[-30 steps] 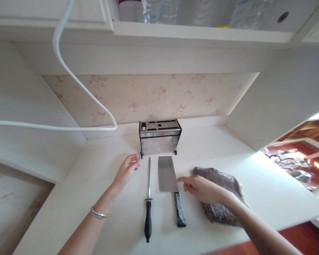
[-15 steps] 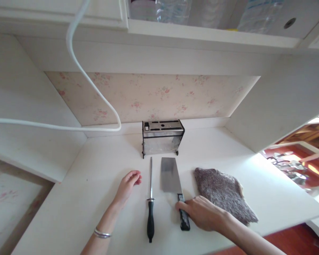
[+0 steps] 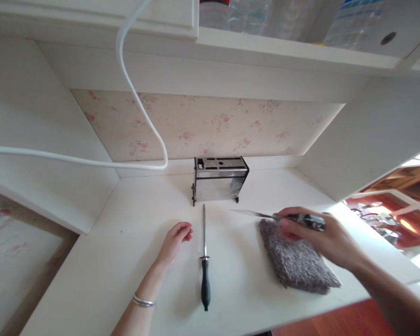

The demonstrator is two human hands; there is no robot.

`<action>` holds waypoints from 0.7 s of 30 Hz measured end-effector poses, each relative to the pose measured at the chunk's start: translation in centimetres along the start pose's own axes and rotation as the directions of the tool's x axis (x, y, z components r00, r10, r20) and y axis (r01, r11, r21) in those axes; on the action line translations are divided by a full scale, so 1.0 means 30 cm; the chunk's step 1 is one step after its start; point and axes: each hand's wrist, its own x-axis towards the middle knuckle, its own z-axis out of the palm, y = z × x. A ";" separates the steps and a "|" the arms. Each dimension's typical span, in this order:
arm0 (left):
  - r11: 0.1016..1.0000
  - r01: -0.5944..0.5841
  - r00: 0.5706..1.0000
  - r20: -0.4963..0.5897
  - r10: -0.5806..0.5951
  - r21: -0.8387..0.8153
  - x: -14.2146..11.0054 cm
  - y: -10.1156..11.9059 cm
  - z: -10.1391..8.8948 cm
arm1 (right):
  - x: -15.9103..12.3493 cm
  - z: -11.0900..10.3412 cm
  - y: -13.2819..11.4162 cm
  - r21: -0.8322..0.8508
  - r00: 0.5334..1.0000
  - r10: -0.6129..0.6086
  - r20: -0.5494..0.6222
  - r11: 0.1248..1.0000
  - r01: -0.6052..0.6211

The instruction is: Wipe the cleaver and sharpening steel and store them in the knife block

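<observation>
My right hand (image 3: pixel 318 235) is closed round the dark handle of a cleaver (image 3: pixel 252 214), holding it in the air above a grey knitted cloth (image 3: pixel 297 261), its blade edge-on and pointing left. My left hand (image 3: pixel 177 235) rests on the white counter (image 3: pixel 126 261) with fingers loosely curled and nothing in them. Just right of that hand lies a honing steel (image 3: pixel 204 254) with a black handle. A metal knife block (image 3: pixel 220 179) stands at the back of the counter.
A white cable (image 3: pixel 136 98) hangs in a loop at the left. Overhead, a shelf carries plastic bottles (image 3: pixel 252 11). A white cabinet side (image 3: pixel 371 140) closes the right. Beyond it a tray of metal utensils (image 3: pixel 381 217) shows.
My right hand gripped the cleaver's handle, lifted it off the counter and carried it right over the cloth, turning the blade edge-on. My left hand drew back from the knife block.
</observation>
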 end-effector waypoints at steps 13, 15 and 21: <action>0.999 -0.018 1.000 -0.001 0.018 0.047 -0.021 -0.001 0.001 | 0.247 -0.276 -0.419 0.270 0.941 -0.181 -0.287 0.927 0.261; 0.997 -0.030 1.000 0.003 0.030 0.065 -0.024 0.000 0.001 | 0.292 -0.262 -0.445 0.302 0.957 -0.160 -0.244 0.925 0.231; 0.993 -0.055 0.998 0.027 0.052 0.103 -0.030 0.003 0.000 | 0.337 -0.218 -0.488 0.277 0.982 -0.082 -0.172 0.952 0.128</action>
